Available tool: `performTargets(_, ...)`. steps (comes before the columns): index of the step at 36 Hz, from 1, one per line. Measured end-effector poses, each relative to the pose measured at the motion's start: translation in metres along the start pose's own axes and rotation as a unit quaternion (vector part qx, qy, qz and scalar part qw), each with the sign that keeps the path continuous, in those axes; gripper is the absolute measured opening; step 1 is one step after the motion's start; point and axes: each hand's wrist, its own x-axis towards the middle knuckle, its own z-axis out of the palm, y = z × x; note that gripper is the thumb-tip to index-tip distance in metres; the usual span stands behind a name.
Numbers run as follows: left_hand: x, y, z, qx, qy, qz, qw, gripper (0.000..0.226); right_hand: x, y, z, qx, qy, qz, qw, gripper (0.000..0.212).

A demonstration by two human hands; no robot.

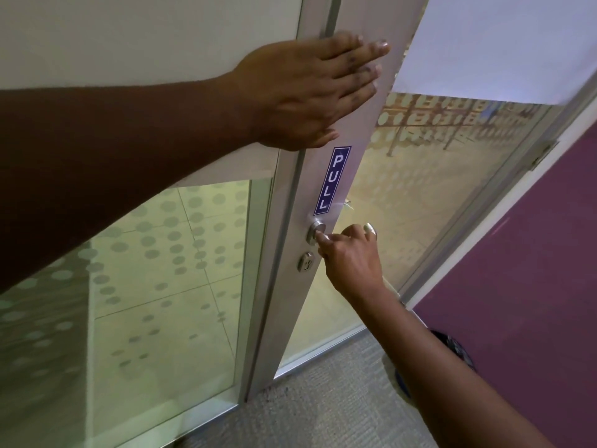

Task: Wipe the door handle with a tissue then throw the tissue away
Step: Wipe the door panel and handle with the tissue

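Observation:
The metal door handle (316, 230) sits on the white stile of a glass door (326, 124), just below a blue PULL sticker (332, 181). My right hand (350, 257) is closed around the lever, whose rounded end (370, 228) sticks out past my fingers. My left hand (310, 88) lies flat on the stile above the sticker, fingers stretched out and holding nothing. No tissue shows in either hand.
A round keyhole lock (305, 262) sits under the handle. The door stands ajar beside a frosted, dotted glass panel (155, 286). A purple wall (533, 270) is at the right, grey carpet (323, 409) below. A dark round object (458, 350) lies partly hidden behind my right forearm.

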Motion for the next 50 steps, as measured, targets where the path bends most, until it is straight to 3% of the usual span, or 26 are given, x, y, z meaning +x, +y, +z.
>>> performTargets(9,0.0,-0.002,0.0,-0.001,0.012,-0.001,1.0,0.075,-0.005,0.019,-0.002,-0.07,0.001,-0.113,0.991,0.054)
performTargets(13,-0.001,-0.003,-0.004,0.0,0.009,-0.002,1.0,0.076,-0.005,0.028,-0.007,-0.063,0.014,-0.138,0.988,0.047)
performTargets(16,0.0,-0.002,-0.003,-0.005,0.001,0.001,1.0,0.075,-0.01,0.035,-0.011,0.019,0.074,-0.076,0.994,0.023)
performTargets(18,0.001,-0.001,0.0,-0.008,0.006,-0.004,1.0,0.075,-0.019,0.042,-0.015,0.18,0.119,0.035,0.976,0.016)
performTargets(20,0.001,0.0,0.0,-0.001,0.008,-0.009,1.0,0.075,-0.03,0.042,-0.012,0.374,0.162,0.217,0.887,0.017)
performTargets(23,0.0,0.0,-0.003,0.014,-0.003,-0.008,1.0,0.075,-0.042,0.023,0.014,0.622,0.14,0.427,0.641,0.02)
performTargets(24,0.0,0.0,-0.004,0.014,-0.008,-0.006,1.0,0.075,-0.044,0.014,0.024,0.683,0.103,0.457,0.56,0.019)
performTargets(26,0.0,-0.001,-0.006,0.008,-0.016,-0.005,1.0,0.076,-0.043,-0.006,0.038,0.765,0.032,0.468,0.44,0.017)
performTargets(30,0.0,-0.002,-0.008,0.008,-0.017,-0.002,1.0,0.076,-0.028,-0.029,0.04,0.855,-0.019,0.423,0.301,0.015)
performTargets(37,-0.001,-0.001,-0.011,0.01,-0.028,0.003,1.0,0.074,-0.008,-0.03,0.037,0.914,-0.007,0.375,0.154,0.045)
performTargets(40,0.0,-0.001,-0.01,0.018,-0.027,0.003,0.999,0.074,-0.008,-0.027,0.037,0.926,0.004,0.365,0.099,0.041)
performTargets(44,0.001,-0.001,-0.011,0.021,-0.037,0.001,0.999,0.076,-0.01,-0.025,0.037,0.928,0.011,0.367,0.067,0.037)
performTargets(50,-0.001,0.0,-0.012,0.03,-0.044,0.001,0.999,0.075,-0.024,-0.014,0.036,0.918,0.023,0.393,0.048,0.034)
